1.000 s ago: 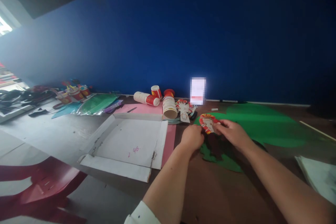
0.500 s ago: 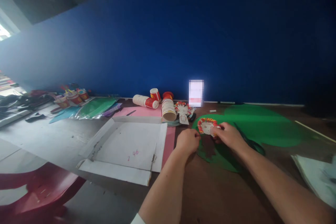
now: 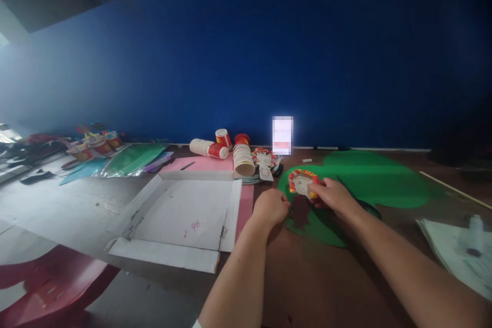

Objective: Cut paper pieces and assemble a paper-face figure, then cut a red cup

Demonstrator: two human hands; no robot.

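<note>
While the right hand (image 3: 335, 197) pinched the paper cutout (image 3: 301, 184) by its right rim, near the green paper's (image 3: 325, 233) left edge, the left hand (image 3: 270, 208) lay just left, fingers curled, any hold unclear.

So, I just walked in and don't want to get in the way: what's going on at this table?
A person is working bare-handed on a papercraft-looking piece. The right hand pinches a round piece with a red-and-yellow border above green paper. The left hand is curled nearby; whether it grips anything is hidden. To its left lies a shallow white box, and a stack of paper cups rests on its side towards the blue wall.
</note>
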